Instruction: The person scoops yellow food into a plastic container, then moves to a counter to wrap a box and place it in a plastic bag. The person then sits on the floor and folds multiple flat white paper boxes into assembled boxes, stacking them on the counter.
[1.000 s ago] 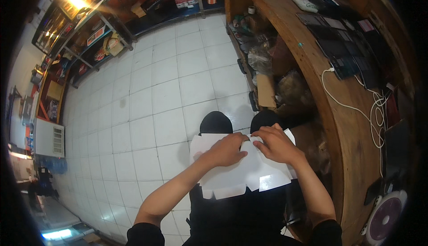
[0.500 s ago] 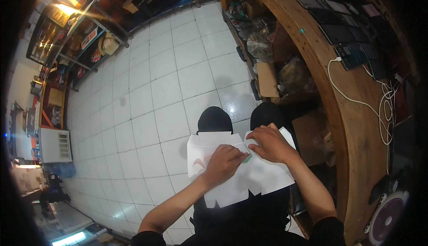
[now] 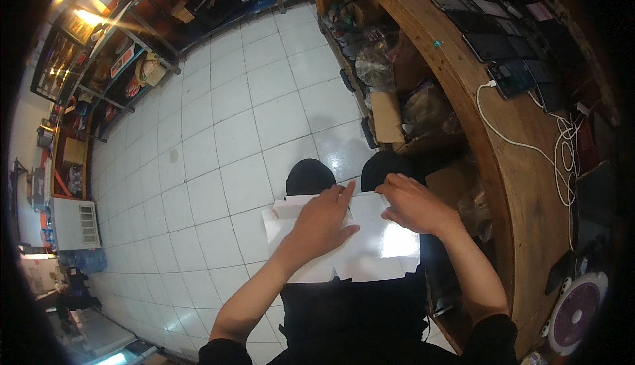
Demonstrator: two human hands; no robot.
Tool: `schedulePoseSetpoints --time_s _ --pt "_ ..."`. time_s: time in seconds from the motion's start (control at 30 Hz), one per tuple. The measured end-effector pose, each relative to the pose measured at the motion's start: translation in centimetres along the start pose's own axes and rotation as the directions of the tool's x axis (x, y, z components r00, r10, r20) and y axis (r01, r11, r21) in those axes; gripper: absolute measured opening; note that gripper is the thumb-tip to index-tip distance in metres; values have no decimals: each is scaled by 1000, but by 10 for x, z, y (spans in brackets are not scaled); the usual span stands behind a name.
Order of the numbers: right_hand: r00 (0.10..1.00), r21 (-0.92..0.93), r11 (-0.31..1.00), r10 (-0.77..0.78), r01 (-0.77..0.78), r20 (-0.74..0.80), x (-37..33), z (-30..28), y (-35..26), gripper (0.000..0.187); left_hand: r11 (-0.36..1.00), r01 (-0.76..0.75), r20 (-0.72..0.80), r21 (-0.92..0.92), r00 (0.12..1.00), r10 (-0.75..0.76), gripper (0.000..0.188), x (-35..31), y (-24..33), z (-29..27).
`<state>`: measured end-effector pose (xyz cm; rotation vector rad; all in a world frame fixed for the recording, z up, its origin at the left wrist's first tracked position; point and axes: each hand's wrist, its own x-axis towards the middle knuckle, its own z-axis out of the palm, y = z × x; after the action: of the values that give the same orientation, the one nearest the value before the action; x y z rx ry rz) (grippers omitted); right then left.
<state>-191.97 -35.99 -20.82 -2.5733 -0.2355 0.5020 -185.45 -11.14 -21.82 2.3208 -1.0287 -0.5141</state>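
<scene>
Across my lap lies a flat white carton (image 3: 370, 256) with slits and flaps along its near edge. Its surface looks blank, with a bright glare near the right side. My left hand (image 3: 322, 223) rests on its left half, palm down, with the thumb spread away from the fingers and the fingertips at the far edge. At the far right edge, my right hand (image 3: 422, 207) has its fingers bent over the carton, the thumb lower on the surface. My palms hide parts of the carton and its far fold.
To the right runs a wooden counter (image 3: 463, 67) with several phones (image 3: 512, 77), a white cable (image 3: 493, 133) and a round purple-and-white fan (image 3: 577, 315). Under it are bagged goods and a cardboard piece (image 3: 385, 117). White tiles (image 3: 218, 133) cover the floor; shelves (image 3: 126, 67) stand far left.
The red and green print seen on the carton earlier no longer shows. The near edge has drawn back from my body. My left hand has moved farther out, and its fingers have spread.
</scene>
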Motion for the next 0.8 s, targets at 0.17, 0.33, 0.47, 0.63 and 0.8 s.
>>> schedulePoseSetpoints --time_s 0.17,0.33,0.47,0.63,0.8 --pt "999 -57 998 -13 10 -45 2 3 -10 36 991 44 -14 -125 999 -46 37 8 0 17" --pt "940 -305 946 -199 110 -277 -20 42 -32 14 992 16 -71 122 997 -7 22 -6 3 45" --pt "865 -232 953 -279 196 -416 -46 81 -18 11 937 -258 -323 237 889 326 19 -39 -6 77" --pt "866 -168 962 -269 217 -422 -43 70 -10 30 907 -248 -87 339 952 293 36 -7 10 55" --pt "982 -16 1000 13 -16 -188 -45 -12 1 52 891 -360 -67 277 918 391 41 -6 0 60"
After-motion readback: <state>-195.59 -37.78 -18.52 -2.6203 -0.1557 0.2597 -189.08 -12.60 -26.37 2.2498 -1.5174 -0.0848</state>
